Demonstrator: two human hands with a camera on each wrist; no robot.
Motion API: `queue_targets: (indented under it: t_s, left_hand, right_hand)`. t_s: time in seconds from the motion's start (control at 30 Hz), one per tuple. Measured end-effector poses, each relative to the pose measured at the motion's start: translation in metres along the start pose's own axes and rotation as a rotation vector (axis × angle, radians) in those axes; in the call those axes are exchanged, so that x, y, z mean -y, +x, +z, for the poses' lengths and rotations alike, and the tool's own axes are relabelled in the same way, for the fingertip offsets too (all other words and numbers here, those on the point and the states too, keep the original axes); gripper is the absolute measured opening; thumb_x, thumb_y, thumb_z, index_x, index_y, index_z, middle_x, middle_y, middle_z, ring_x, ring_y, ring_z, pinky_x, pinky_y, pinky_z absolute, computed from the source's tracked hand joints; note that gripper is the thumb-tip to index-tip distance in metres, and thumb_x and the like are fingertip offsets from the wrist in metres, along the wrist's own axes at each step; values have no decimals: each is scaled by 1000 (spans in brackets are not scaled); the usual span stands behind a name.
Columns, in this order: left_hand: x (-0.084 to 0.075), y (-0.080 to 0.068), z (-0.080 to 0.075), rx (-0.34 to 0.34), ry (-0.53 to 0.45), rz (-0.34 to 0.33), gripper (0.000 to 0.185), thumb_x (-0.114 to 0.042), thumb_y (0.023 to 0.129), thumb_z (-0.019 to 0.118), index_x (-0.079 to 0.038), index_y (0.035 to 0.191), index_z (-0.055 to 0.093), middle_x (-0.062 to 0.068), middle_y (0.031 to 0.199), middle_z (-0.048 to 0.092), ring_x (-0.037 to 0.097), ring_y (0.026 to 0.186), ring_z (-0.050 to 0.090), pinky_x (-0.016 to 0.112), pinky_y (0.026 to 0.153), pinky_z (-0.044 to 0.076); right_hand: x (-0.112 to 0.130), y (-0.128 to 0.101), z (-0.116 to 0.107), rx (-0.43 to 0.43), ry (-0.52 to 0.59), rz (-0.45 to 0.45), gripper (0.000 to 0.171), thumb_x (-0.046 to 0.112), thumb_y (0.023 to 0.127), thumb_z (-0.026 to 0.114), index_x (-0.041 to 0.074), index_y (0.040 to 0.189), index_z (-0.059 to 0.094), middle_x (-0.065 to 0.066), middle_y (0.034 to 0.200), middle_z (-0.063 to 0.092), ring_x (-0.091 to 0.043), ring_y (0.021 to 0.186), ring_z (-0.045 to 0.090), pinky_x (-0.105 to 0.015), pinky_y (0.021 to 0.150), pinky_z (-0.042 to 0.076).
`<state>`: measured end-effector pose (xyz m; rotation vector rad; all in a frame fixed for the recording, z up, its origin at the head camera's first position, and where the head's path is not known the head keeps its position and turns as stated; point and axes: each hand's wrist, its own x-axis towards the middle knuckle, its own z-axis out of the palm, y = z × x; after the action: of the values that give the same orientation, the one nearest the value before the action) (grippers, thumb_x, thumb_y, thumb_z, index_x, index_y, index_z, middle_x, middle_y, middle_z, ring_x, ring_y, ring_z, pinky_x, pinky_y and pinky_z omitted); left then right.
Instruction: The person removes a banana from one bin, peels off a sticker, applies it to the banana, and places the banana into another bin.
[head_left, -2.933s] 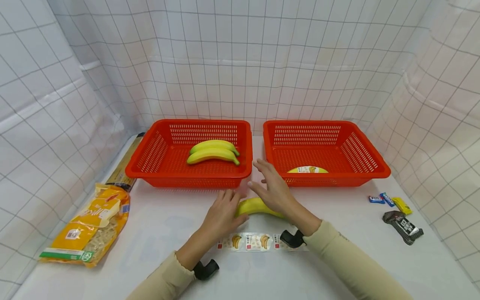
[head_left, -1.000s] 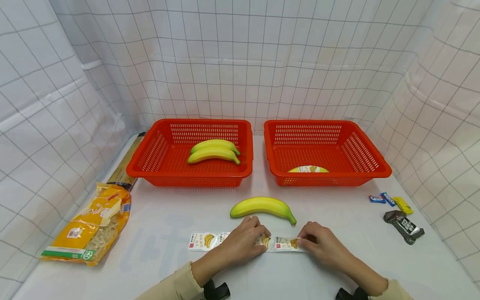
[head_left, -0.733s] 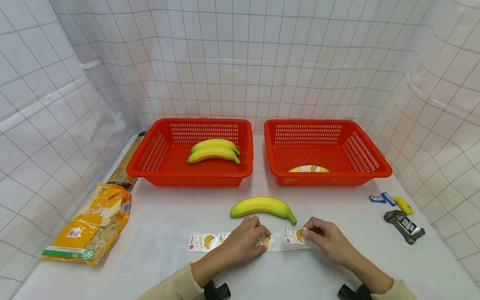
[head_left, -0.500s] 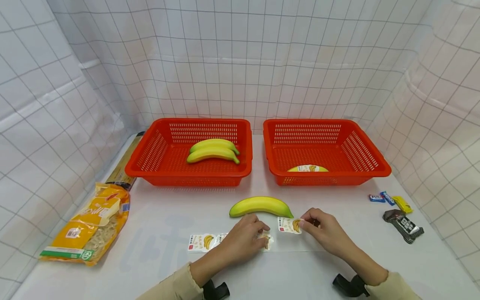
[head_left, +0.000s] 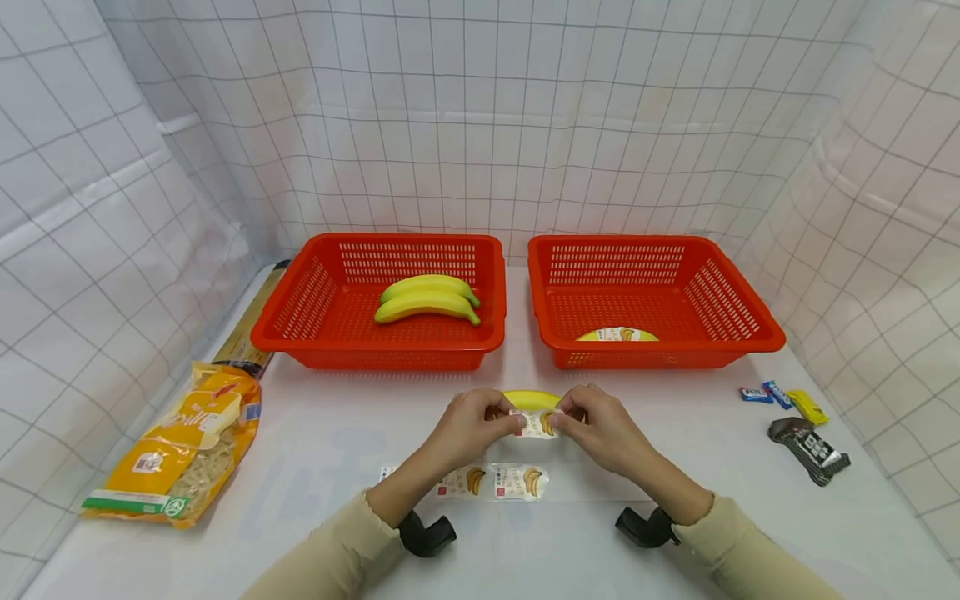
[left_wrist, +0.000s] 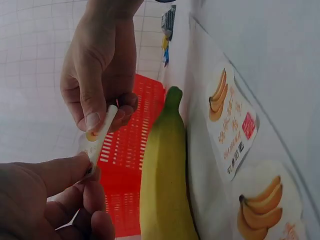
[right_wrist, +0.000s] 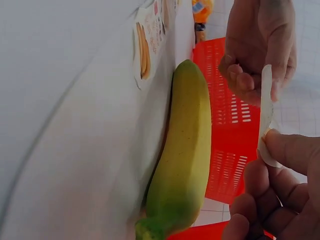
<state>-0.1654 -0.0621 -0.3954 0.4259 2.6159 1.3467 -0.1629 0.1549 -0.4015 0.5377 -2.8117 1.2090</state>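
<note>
A white sticker (head_left: 534, 423) printed with bananas is stretched between both hands. My left hand (head_left: 472, 425) pinches its left end between thumb and fingers, and my right hand (head_left: 606, 427) pinches the right end. The wrist views show the sticker edge-on, held above the table. Just behind it in the head view lies a yellow banana (head_left: 531, 399) with green ends, its ends hidden there by the hands; the left wrist view shows the banana (left_wrist: 165, 175) lying below the sticker. Nearer me, a backing strip with more banana stickers (head_left: 521, 482) lies flat, partly under my left forearm.
At the back left, a red basket (head_left: 378, 358) holds two bananas (head_left: 427, 305). The red basket (head_left: 637, 357) on the right holds a banana with a label (head_left: 618, 334). An orange food bag (head_left: 176, 442) lies far left; small wrapped candies (head_left: 780, 395) and a dark wrapped snack (head_left: 808, 450) lie right.
My right hand has peeled the sticker off the strip and carried it leftward to the banana. My left hand has let go of the strip, risen, and now pinches the sticker's other end.
</note>
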Motion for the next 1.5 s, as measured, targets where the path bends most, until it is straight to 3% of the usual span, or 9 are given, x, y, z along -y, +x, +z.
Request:
queue_targets:
  t_s: [0.2,0.3,0.37,0.63,0.97,1.13,1.27,1.37,1.5]
  left_hand:
    - [2,18,-10,-113,181,113,17,-26,82,71,-17,68,66,-6,66,59,9,68,47,23,63,37]
    - [3,27,-14,-123,261,142,20,-24,82,71,-18,65,65,-7,61,59,9,68,46,25,64,35]
    - [3,30,-14,-106,289,127,21,-25,82,71,-18,64,64,-7,59,58,9,67,46,25,63,35]
    - [6,38,-12,-56,327,60,21,-26,81,73,-15,65,65,-4,62,58,11,64,47,25,59,35]
    - [6,42,-9,-15,383,84,17,-24,81,72,-15,66,68,-4,63,61,10,62,49,24,58,37]
    - [10,43,-5,-36,432,106,17,-24,80,72,-15,66,67,-4,65,61,10,63,49,25,58,38]
    - [13,44,-2,-91,509,163,19,-22,78,72,-14,63,63,-2,64,58,11,61,49,24,55,36]
    - [14,42,-2,-127,526,208,19,-21,77,73,-13,66,59,0,65,56,13,61,49,25,55,36]
    - [17,36,-3,-154,474,256,18,-13,76,74,-13,82,57,4,76,58,16,71,51,27,62,40]
  right_hand:
    - [2,23,5,-6,-30,0,19,24,80,74,11,77,60,2,68,48,-13,69,43,-23,59,33]
    - [0,33,9,11,-56,24,23,25,81,73,9,76,57,1,65,43,-13,67,40,-23,57,30]
    - [-1,37,10,30,-63,48,24,26,81,73,9,76,57,2,64,41,-13,66,39,-23,56,29]
    - [-5,46,13,86,-117,62,27,31,82,72,9,73,59,-2,70,49,-14,66,42,-25,57,33]
    - [-5,47,12,125,-164,58,29,30,81,72,9,68,56,-3,70,49,-14,65,43,-25,57,32]
    - [-7,47,18,76,-229,-1,31,26,79,74,9,64,53,-2,66,47,-13,62,41,-24,56,30]
    - [-9,47,22,31,-260,-44,32,25,77,75,9,64,51,-2,65,45,-13,62,39,-24,55,28]
    - [-11,45,23,10,-216,-40,28,22,76,77,8,73,53,-2,68,47,-13,64,40,-23,57,30]
    - [-16,39,20,-12,-137,-86,26,14,77,75,8,90,54,-3,79,53,-13,73,46,-24,64,38]
